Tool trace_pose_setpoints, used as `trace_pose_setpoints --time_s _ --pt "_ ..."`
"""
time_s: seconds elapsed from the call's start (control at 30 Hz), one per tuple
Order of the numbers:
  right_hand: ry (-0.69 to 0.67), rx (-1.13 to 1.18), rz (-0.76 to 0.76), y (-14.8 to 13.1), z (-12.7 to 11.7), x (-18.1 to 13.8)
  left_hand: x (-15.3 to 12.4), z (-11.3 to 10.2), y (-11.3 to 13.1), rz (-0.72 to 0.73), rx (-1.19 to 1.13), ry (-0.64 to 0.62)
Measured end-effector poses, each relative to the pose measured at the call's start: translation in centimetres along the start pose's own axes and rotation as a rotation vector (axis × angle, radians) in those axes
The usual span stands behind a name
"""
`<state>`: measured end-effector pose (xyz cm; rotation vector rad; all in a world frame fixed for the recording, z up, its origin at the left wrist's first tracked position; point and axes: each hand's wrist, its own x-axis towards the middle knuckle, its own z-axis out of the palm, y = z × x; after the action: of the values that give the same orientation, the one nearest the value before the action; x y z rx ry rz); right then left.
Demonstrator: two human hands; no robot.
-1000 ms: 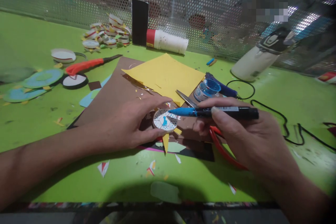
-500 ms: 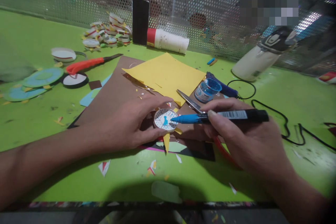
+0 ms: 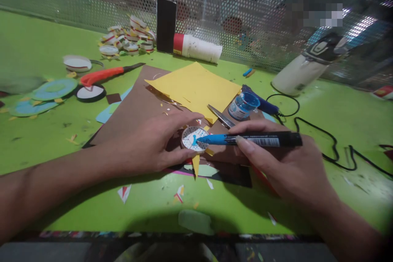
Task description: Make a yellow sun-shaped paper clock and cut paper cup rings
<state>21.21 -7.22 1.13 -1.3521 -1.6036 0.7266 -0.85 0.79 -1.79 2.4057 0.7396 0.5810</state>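
Observation:
Between the thumb and fingers of my left hand [image 3: 153,143] sits a small round paper cup piece [image 3: 188,136] with yellow paper points around it. Its white face carries dark dots and lines and a blue painted patch. My right hand [image 3: 285,163] grips a blue marker [image 3: 260,139], its blue tip at the white face. Beneath the right hand lies a pair of scissors [image 3: 219,116]; the blades and part of a red handle show. A small jar of blue paint [image 3: 242,106] stands just beyond. Yellow paper [image 3: 193,88] rests on a brown sheet [image 3: 129,118].
At the left are an orange-handled cutter [image 3: 102,75], a tape roll [image 3: 90,92] and blue-green paper discs [image 3: 53,90]. Behind stand a pile of cup rings [image 3: 129,39], a phone [image 3: 166,24] and stacked paper cups [image 3: 202,48]. A bottle [image 3: 294,71] and black cord [image 3: 333,133] lie right.
The marker has moved slightly left, its tip now over the blue patch on the white face. My left hand keeps hold of the round piece.

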Motion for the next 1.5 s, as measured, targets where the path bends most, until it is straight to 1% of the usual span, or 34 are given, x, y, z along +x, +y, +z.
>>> trace_pose_setpoints --time_s 0.17,0.33,0.53,0.7,0.8,0.9,1.03,1.1,1.23,1.33,1.5 --pt "-0.002 -0.068 -0.002 0.27 -0.24 0.03 -0.09 0.02 -0.06 -0.03 -0.011 -0.024" --pt "-0.025 -0.052 0.006 0.41 -0.12 -0.09 -0.13 0.03 -0.2 -0.041 -0.018 -0.017" --pt "-0.009 -0.127 -0.061 0.39 -0.02 0.07 0.07 -0.09 0.07 -0.029 -0.008 -0.011" --pt "0.041 -0.09 -0.05 0.07 0.34 0.07 0.14 -0.08 0.1 -0.029 -0.006 -0.023" --pt "0.038 -0.107 -0.059 0.0 0.3 0.05 0.07 -0.07 0.01 -0.044 -0.01 -0.033" --pt "0.012 -0.093 -0.043 0.18 0.14 0.02 0.03 -0.12 0.0 -0.031 0.011 -0.022" --pt "-0.054 0.022 0.035 0.41 0.09 -0.12 0.1 -0.17 0.06 -0.014 0.015 -0.018" --pt "-0.059 0.043 0.052 0.39 0.15 -0.2 0.13 -0.17 0.06 -0.011 0.013 -0.018" --pt "-0.041 0.051 0.052 0.2 0.31 -0.22 0.12 -0.15 0.07 -0.009 0.022 -0.008" --pt "-0.053 0.046 0.03 0.13 0.34 -0.12 0.1 -0.18 0.1 -0.016 0.008 -0.025" --pt "-0.038 -0.029 0.003 0.13 0.21 0.0 0.15 -0.25 0.19 -0.015 0.014 -0.038"
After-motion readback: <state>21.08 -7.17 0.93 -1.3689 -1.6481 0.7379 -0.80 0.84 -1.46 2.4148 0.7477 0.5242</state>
